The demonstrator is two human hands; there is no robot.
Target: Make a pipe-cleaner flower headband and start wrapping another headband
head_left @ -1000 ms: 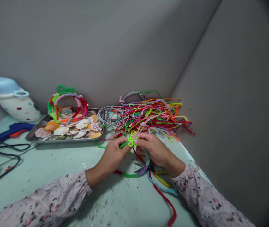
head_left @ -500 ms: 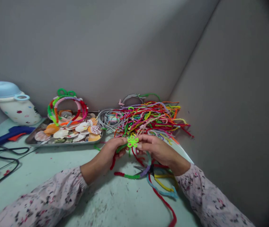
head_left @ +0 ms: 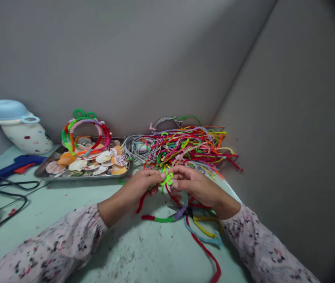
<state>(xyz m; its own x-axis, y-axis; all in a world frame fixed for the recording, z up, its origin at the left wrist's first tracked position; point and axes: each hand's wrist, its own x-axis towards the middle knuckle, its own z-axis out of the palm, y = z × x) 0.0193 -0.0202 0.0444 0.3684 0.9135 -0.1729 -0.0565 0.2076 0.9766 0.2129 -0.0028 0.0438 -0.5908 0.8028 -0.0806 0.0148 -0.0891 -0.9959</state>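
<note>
Between my two hands is a bright lime-green flower bent from pipe cleaner (head_left: pixel 167 178), with looped petals facing me. My left hand (head_left: pixel 144 184) pinches its left side with thumb and fingers; a red pipe-cleaner end (head_left: pixel 140 204) hangs below that hand. My right hand (head_left: pixel 189 182) grips the flower's right side between thumb and fingertips. Under the hands lies a curved band wrapped in red, green and purple pipe cleaner (head_left: pixel 164 219). Whether it joins the piece in my hands I cannot tell. Dark-handled scissors (head_left: pixel 189 211) lie partly covered by pipe cleaners beside it.
A metal tray (head_left: pixel 81 178) of seashells (head_left: pixel 79 165) stands back left, with wrapped hoops (head_left: pixel 86 133) on it. Wire rings (head_left: pixel 139 147) and a heap of coloured pipe cleaners (head_left: pixel 197 145) lie at the back. Far left are a cup (head_left: pixel 26 133), a blue glue gun (head_left: pixel 11 169) and its cord (head_left: pixel 23 200).
The flower has turned slightly between my fingers, and my left thumb has slid right onto its petals. The whole view has shifted a little.
</note>
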